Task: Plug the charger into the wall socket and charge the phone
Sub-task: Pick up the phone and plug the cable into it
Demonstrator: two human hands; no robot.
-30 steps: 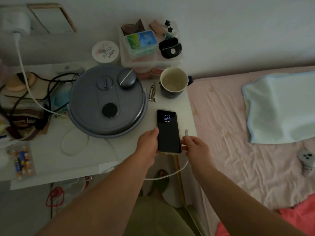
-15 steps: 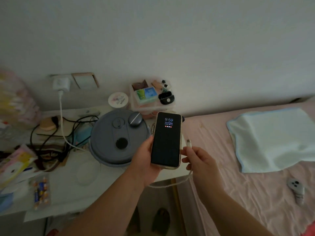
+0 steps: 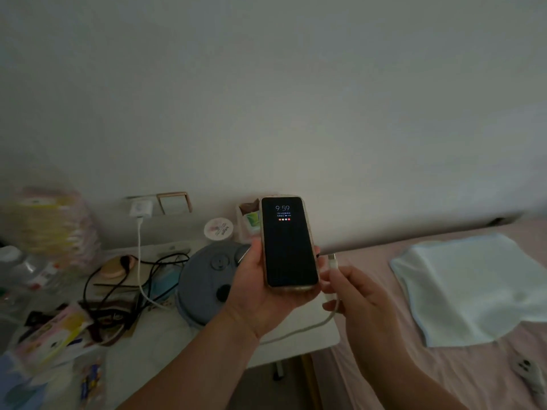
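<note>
Charger is already seated in the wall socket, white cable dropping down to the counter. Socket half of the task looks done; what's left is mating the connector to the phone.

Left hand holds the phone upright in the air, screen toward the camera, lock screen reading 9:59. Fingers wrap its lower half. Right hand pinches the cable connector just beside the phone's bottom right corner, tip pointing up, not touching the port.

Risks from here:
- Port sits on the bottom edge, which is tucked against the left palm and out of view. Connector points away from it, so both need reorienting; a blind insert could scrape the case or jam off-axis.
- Room is dim, so alignment is harder to see.
- Cable slack runs under the left wrist along the counter edge; a pull could snag on the round grey appliance or the black cords.
</note>
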